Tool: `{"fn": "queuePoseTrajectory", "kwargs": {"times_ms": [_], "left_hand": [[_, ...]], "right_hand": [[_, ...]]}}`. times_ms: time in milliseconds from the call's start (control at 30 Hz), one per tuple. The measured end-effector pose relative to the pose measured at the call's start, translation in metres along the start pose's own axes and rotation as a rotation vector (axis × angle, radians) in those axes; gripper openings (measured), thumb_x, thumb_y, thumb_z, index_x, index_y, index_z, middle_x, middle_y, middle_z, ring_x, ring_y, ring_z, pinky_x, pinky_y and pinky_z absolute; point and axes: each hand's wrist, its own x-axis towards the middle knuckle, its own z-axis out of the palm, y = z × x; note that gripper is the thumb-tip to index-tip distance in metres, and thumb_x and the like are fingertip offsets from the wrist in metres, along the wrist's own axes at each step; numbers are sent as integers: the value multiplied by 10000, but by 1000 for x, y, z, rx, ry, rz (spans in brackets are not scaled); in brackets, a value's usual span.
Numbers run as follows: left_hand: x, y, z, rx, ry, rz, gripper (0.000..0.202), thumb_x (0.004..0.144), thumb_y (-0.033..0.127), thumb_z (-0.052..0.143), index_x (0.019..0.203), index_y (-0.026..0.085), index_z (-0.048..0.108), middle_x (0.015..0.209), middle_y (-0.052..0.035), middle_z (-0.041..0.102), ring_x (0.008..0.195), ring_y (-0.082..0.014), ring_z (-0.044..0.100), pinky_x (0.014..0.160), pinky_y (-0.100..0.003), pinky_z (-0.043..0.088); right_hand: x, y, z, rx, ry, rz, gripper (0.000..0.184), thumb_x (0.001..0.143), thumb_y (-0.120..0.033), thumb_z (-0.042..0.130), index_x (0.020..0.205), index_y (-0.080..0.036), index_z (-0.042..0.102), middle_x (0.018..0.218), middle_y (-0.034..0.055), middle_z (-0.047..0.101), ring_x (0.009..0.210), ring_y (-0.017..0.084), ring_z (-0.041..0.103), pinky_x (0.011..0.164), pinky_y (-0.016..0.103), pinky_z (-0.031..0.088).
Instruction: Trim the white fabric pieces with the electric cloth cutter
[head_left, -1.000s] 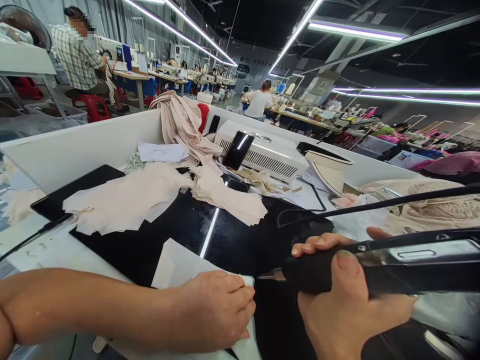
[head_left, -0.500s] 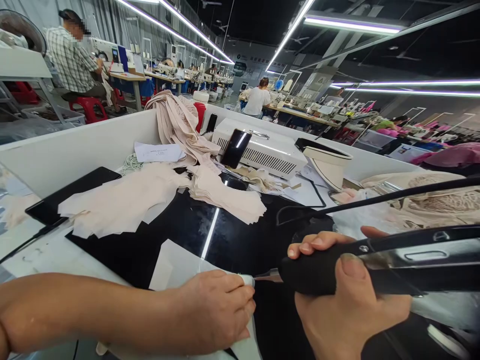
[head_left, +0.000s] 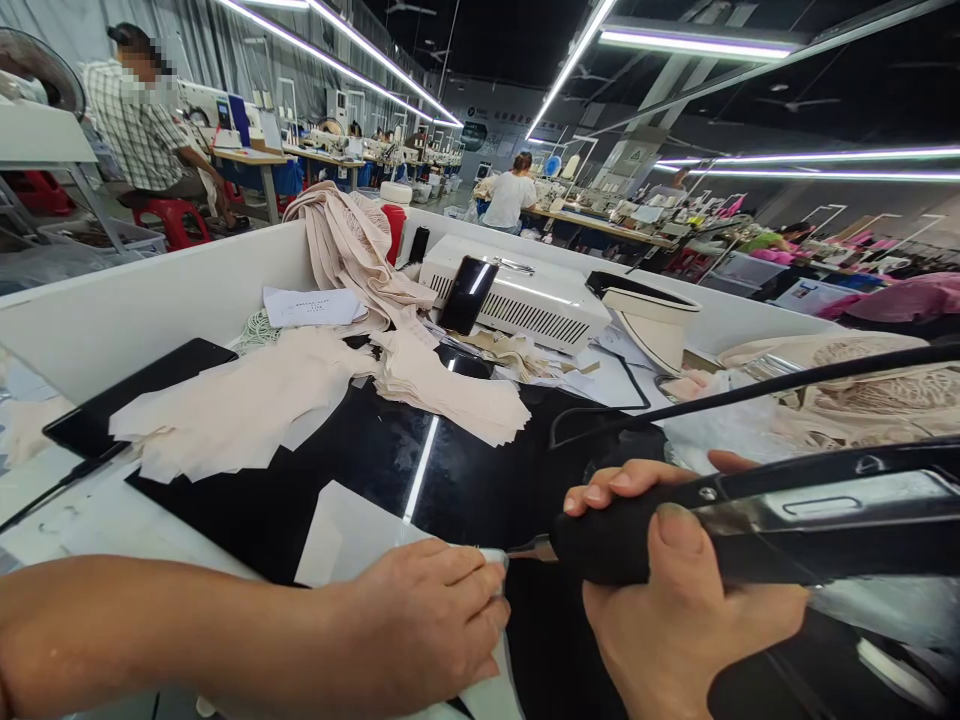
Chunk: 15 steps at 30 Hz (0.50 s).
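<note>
My right hand point(head_left: 675, 590) is wrapped around the rounded black end of a long black tool point(head_left: 780, 540) with a silver strip along its side. A thin metal tip juts from that end toward my left hand point(head_left: 427, 625). My left hand is closed, pinching a small white folded piece point(head_left: 494, 557) right at the metal tip. Most of that piece is hidden by the fingers. Beneath the left hand lies a white sheet point(head_left: 349, 530) on the glossy black work surface point(head_left: 480, 490).
Cream cut fabric pieces point(head_left: 240, 400) and a stack of fabric pieces point(head_left: 450, 385) lie beyond my hands. A phone point(head_left: 468, 295) leans on a white vented box point(head_left: 517, 290). A black cable-like bar point(head_left: 750, 395) arches above the tool. Co-workers sit farther back.
The whole view has shifted slightly. My right hand and the black tool sit a little farther left and lower. Both hands keep their grips.
</note>
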Motion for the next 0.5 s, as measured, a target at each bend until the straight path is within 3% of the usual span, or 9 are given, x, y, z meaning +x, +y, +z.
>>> {"fn": "queuePoseTrajectory", "kwargs": {"times_ms": [233,500], "left_hand": [[-2,0,-1,-5,47,-28,322,1365,417,729,1377,169,933,1429,-80,952,1331,-181,861,1084,-272,663],[-2,-1,-5,-4,-48,-17,397,1364,501,736,1389,162,942,1489,-108,947,1347,-197,868,1122,-268,655]], "right_hand": [[0,-2,1,-1,-11,-6,510,834,-419,1149,1218,-334,825,808,-89,795,595,203,734,498,326,661],[-1,-1,-1,-16,-19,-5,485,864,-420,1123,1238,-344,824,827,-90,795,602,207,735,510,332,649]]}}
